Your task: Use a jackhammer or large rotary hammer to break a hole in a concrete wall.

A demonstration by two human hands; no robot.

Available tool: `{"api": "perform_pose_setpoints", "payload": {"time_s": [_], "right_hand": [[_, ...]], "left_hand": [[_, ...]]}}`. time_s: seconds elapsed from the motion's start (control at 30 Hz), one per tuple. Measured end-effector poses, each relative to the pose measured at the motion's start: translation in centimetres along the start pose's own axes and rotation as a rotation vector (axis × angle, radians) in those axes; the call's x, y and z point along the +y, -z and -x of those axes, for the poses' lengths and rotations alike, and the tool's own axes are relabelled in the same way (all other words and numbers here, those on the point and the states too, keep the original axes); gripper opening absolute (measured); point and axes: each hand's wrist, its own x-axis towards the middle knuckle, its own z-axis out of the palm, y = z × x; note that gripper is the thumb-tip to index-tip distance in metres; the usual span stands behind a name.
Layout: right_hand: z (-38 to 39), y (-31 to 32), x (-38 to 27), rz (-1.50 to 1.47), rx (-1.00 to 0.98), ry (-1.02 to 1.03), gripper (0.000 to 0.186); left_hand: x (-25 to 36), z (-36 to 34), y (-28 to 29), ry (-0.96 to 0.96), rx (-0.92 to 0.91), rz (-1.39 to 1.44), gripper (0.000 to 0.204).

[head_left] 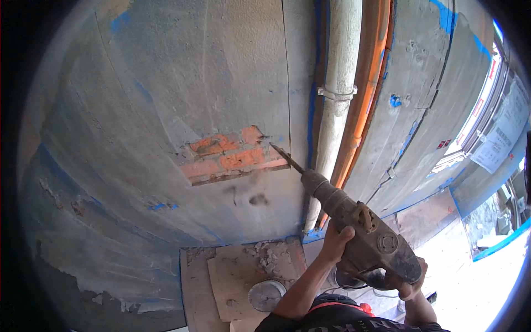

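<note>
A grey, dust-covered demolition hammer [359, 232] points up and left, its long chisel [290, 157] reaching to the upper right edge of an exposed patch of orange brick [238, 157] in the grey plastered wall [221, 66]. My left hand [337, 243] is closed on the tool under its front body. My right hand [412, 279] is closed round the rear handle at the lower right.
A whitish vertical pipe [343, 50] and an orange pipe [377, 27] run right of the patch. Below lie cardboard sheets [224, 288], rubble [274, 254] and a bucket [266, 296]. A window [500, 122] curves along the far right.
</note>
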Motion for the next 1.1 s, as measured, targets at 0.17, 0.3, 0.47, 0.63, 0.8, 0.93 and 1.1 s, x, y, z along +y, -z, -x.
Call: {"api": "perform_pose_setpoints", "payload": {"time_s": [0.17, 0.3, 0.47, 0.63, 0.8, 0.93, 1.1], "right_hand": [[-0.4, -0.3, -0.2, 0.084, 0.065, 0.001, 0.032], [-1.7, -2.5, 0.9, 0.066, 0.039, -0.017, 0.029], [-1.1, -4.2, 0.2, 0.44, 0.053, 0.071, 0.024], [-3.4, -5.3, -2.2, 0.292, -0.036, -0.019, 0.027], [-3.1, -5.6, -3.8, 0.146, 0.096, -0.065, 0.028], [-0.9, -4.0, -5.7, 0.234, 0.103, 0.02, 0.031], [-1.5, -5.3, -9.8, 0.391, 0.064, 0.12, 0.037]], "left_hand": [[0.4, -2.0, -1.0, 0.054, -0.012, 0.06, 0.098], [1.4, -4.2, 1.6, 0.091, -0.118, 0.127, 0.096], [1.4, -4.5, 3.5, 0.076, -0.123, 0.132, 0.098], [2.9, -4.7, 3.8, 0.081, -0.08, 0.122, 0.099], [3.5, -3.9, 1.8, 0.166, -0.098, 0.213, 0.102], [3.2, -2.0, -0.2, 0.105, -0.098, 0.165, 0.102], [5.7, -1.6, -1.3, 0.014, -0.253, 0.216, 0.101]]}}
